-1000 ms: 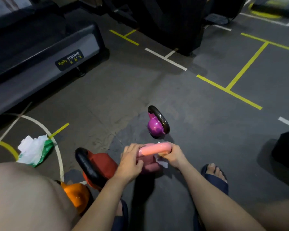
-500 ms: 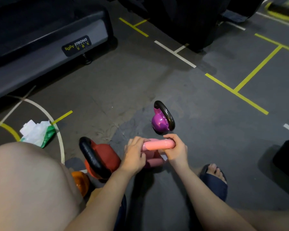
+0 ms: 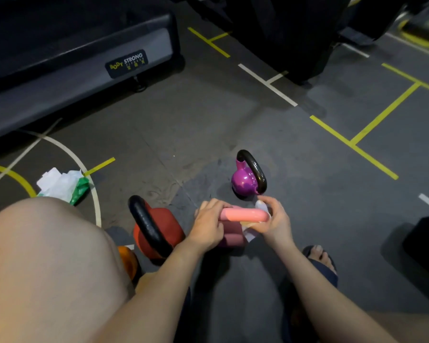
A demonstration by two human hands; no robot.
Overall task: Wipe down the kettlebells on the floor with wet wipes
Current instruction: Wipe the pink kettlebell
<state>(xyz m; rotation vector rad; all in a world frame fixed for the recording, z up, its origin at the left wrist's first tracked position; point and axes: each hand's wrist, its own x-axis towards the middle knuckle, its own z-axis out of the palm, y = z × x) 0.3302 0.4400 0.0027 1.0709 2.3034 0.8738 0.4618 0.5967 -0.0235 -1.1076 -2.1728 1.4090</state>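
Kettlebells, four in view, all standing on the dark gym floor [image 3: 183, 125] in front of a crouched person. Nearest the camera: a bare knee [image 3: 47, 268] at lower left, two bare forearms, and a foot in a dark sandal [image 3: 320, 261] at lower right. Orange kettlebell [image 3: 127, 262]: mostly hidden behind the knee, just beside the red one. Red kettlebell [image 3: 166, 226]: black handle, upright, just left of the left forearm. Pink kettlebell [image 3: 243, 215]: upright between the two hands, its handle of the same pink lying crosswise to the view. Left hand [image 3: 208, 227]: fingers curled over the left end of the pink handle, holding it. Right hand [image 3: 276, 220]: fingers and thumb wrapped round the right end of the handle, with a white wet wipe [image 3: 260, 206] pressed against it; ends of the wipe show above and below the grip. Purple kettlebell [image 3: 243, 183]: glossy, black handle, upright, just beyond the right hand and not held. Green packet [image 3: 81, 190] with crumpled white sheets: on the floor to the left, lying across a curved white line, well apart from the kettlebells. Black block [image 3: 426, 243]: at the right edge, partly cut off. Floor markings: yellow and white lines in straight runs and corners, farther out. Grey machine base [image 3: 60, 90]: at upper left, with a dark plate reading BODY STRONG. Dark equipment at top centre, details too dim to tell.
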